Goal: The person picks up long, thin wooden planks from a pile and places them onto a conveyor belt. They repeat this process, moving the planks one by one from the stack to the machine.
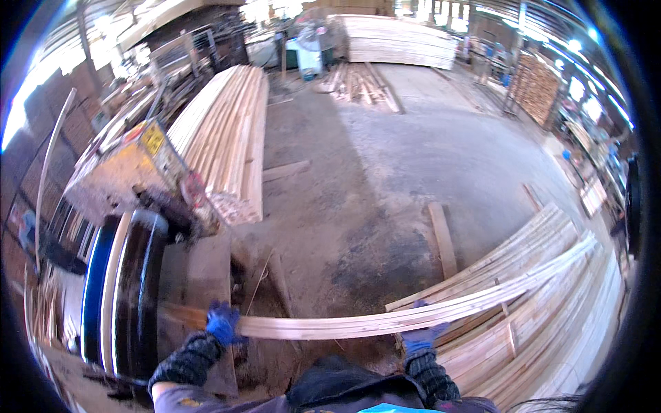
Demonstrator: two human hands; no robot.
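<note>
Long, thin wooden boards (344,326) lie together across my front, running from the machine side at the left to the stack at the right. My left hand (224,323), in a blue glove, is closed round the boards near their left end. Farther right, my gloved right hand (423,337) grips them from below, with blue fingertips showing at the far edge. The boards' right end reaches over a stack of planks (551,316). Just left of my left hand, a darker wooden piece (182,314) points toward a machine's dark, shiny cylinder (141,296).
A worn, yellowish machine housing (124,172) rises behind the cylinder. Beyond it lies a long pile of boards (231,138). A single plank (442,239) rests on the concrete floor (427,151). Scrap wood (358,86) and a big lumber stack (399,41) are at the back.
</note>
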